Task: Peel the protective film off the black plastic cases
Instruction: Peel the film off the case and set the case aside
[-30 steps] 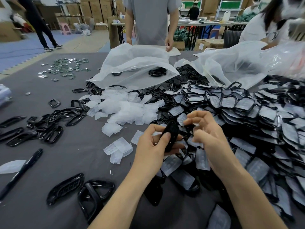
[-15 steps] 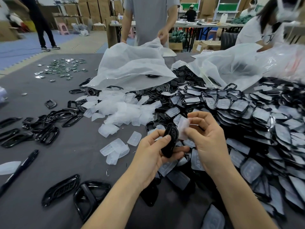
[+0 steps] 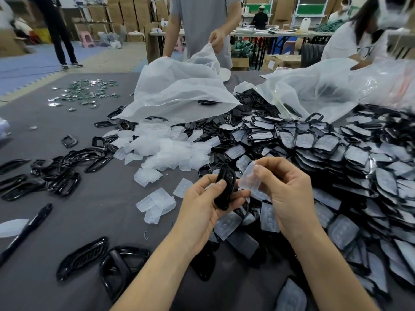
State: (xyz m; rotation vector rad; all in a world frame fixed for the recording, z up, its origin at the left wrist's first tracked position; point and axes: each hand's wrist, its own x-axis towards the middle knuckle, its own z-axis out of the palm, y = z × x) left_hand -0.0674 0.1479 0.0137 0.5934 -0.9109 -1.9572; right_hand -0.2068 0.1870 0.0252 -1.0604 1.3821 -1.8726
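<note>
Since half a second ago the right hand (image 3: 287,194) has drawn the film (image 3: 249,179) further from the black case (image 3: 224,189), pinching it between thumb and forefinger. The left hand (image 3: 202,205) keeps a closed grip on the case, held upright above the table (image 3: 89,209). Whether the film's lower corner still clings to the case is unclear.

No legible text, labels, numbers anywhere.

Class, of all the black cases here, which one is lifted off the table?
The black case gripped in the left hand; all the others lie on the table or in the heap.
</note>
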